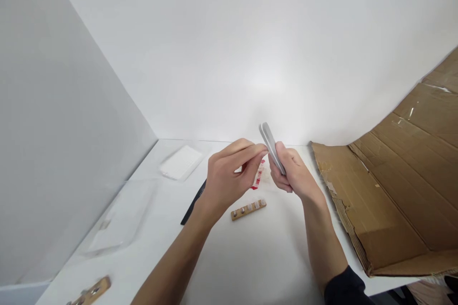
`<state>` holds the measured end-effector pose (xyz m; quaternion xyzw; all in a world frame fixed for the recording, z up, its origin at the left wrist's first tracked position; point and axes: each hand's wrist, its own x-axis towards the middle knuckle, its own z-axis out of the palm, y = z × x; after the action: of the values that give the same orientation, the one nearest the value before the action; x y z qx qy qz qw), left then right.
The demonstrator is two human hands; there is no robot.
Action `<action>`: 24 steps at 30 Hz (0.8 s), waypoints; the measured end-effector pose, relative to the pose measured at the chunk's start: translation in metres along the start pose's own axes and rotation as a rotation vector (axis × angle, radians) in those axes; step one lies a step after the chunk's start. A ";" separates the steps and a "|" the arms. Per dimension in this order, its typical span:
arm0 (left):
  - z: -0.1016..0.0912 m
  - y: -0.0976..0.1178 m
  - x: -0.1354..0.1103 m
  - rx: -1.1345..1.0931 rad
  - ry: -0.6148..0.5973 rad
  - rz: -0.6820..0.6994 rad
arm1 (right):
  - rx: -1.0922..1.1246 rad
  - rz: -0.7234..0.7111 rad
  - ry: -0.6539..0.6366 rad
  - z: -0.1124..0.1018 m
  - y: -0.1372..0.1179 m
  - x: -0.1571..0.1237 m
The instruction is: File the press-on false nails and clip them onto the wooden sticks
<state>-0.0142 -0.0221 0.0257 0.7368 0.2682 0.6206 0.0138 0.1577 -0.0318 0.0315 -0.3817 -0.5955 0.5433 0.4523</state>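
Observation:
My right hand (pixel 291 174) is closed around a grey nail file (pixel 271 144), held upright and tilted over the white table (pixel 250 257). My left hand (pixel 231 176) is raised beside it, fingers curled in a pinch with the fingertips almost at the file; whether anything sits between them I cannot make out. Below the hands lies a small wooden strip (pixel 248 209) with several pale nail tips along it. A red and white packet (pixel 259 175) lies on the table just behind the hands, partly hidden by them.
A flattened cardboard box (pixel 397 186) covers the table's right side. A black strip (pixel 193 205) lies left of my left wrist. A white pad in clear wrapping (pixel 181 162) and a clear plastic sheet (pixel 121 219) lie at left. Another wooden strip (pixel 91 292) sits at the near left edge.

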 end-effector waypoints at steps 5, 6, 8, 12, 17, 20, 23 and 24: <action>0.001 -0.001 -0.001 0.042 0.011 0.009 | -0.025 -0.009 -0.011 -0.002 0.000 0.000; 0.002 0.000 -0.001 0.043 0.018 0.015 | -0.029 -0.005 -0.031 -0.002 0.000 0.000; 0.002 0.001 -0.001 0.040 0.026 0.024 | -0.035 -0.016 0.003 -0.002 0.000 0.001; 0.003 0.000 -0.001 0.024 0.039 0.017 | -0.045 -0.071 0.038 0.001 0.001 0.002; 0.003 -0.001 -0.001 0.055 0.040 0.028 | -0.053 -0.053 0.078 0.001 0.002 0.003; 0.002 0.000 -0.001 0.072 0.048 0.033 | -0.054 -0.056 0.031 -0.001 0.003 0.003; 0.003 0.000 -0.001 0.075 0.049 0.037 | -0.050 -0.042 0.042 -0.001 0.003 0.003; 0.003 -0.001 -0.001 0.072 0.052 0.038 | -0.044 -0.040 0.058 -0.001 0.003 0.002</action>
<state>-0.0117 -0.0211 0.0239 0.7254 0.2767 0.6295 -0.0313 0.1577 -0.0290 0.0289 -0.3952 -0.6013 0.5099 0.4715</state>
